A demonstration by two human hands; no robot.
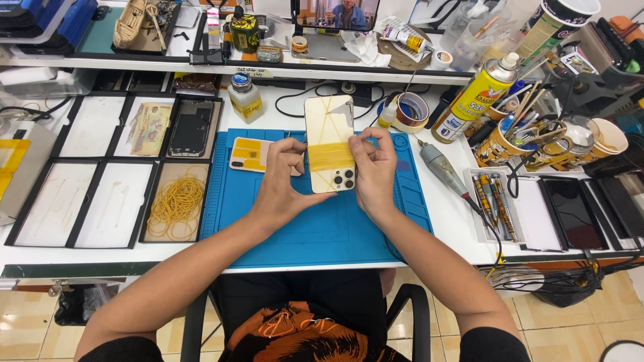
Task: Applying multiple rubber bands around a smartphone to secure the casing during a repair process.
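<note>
Cream phone (328, 121), yellow rubber bands (330, 156)

From my remote seat I log the setting only. Item: a white workbench (456, 231), long and crowded, its front edge dark. Item: a raised white shelf (335, 69) along the back of the bench, running nearly the full width. Item: a floor of beige tiles (563, 335) with pale grout lines — glossy, catching some light. Item: a black chair with armrests (419, 315), drawn up close under the bench. Item: a bundle of dark cables (570, 281) hanging off the bench's right front corner. Lighting: even and bright from above, soft shadows only. I can see no wall or window — the view looks steeply down.
</note>
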